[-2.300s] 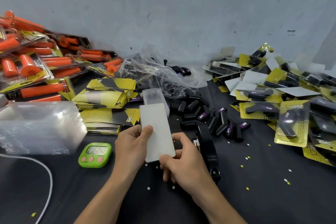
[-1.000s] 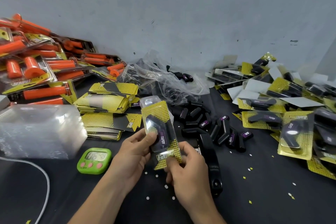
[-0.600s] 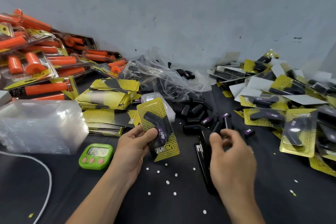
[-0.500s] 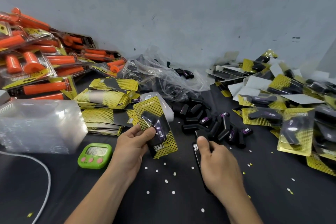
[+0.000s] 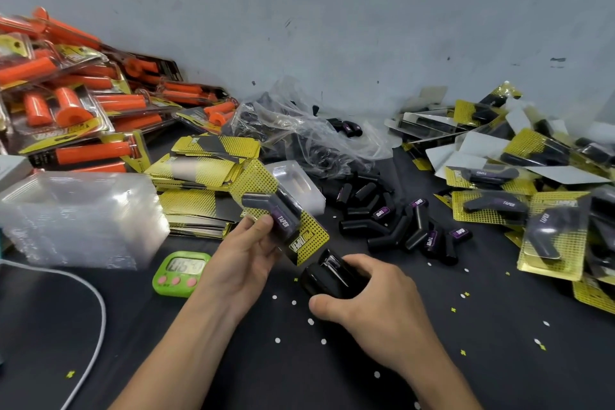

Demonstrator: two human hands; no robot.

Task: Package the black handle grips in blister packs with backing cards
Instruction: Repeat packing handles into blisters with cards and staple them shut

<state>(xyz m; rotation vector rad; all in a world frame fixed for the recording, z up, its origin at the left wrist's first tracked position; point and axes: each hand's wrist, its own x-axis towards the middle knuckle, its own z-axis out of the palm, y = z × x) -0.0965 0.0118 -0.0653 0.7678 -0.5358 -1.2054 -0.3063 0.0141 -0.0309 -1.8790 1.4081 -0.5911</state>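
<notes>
black surface (image 5: 299, 383): carries everything here; small white and yellow paper dots lie scattered on it.
left hand (image 5: 243, 263): pinches the blister pack (image 5: 301, 226) by its lower left edge, thumb on the clear front, fingers behind.
blister pack: held tilted above the surface, yellow backing card (image 5: 256, 178) behind, one bent black handle grip (image 5: 266, 206) with a purple label inside.
right hand (image 5: 376, 303): fingers curled over a black stapler (image 5: 329, 276), thumb at its near end; the stapler's front end is just beside the pack's lower corner.
loose grips (image 5: 399, 226): a heap just right of the pack.
finished packs (image 5: 532, 210): piled at far right.
spare cards (image 5: 206, 176): stacked behind the left hand.
clear blisters (image 5: 76, 220): stacked at left.
green timer (image 5: 181, 273): beside the left wrist.
orange grip packs (image 5: 66, 110): heaped at far left.
</notes>
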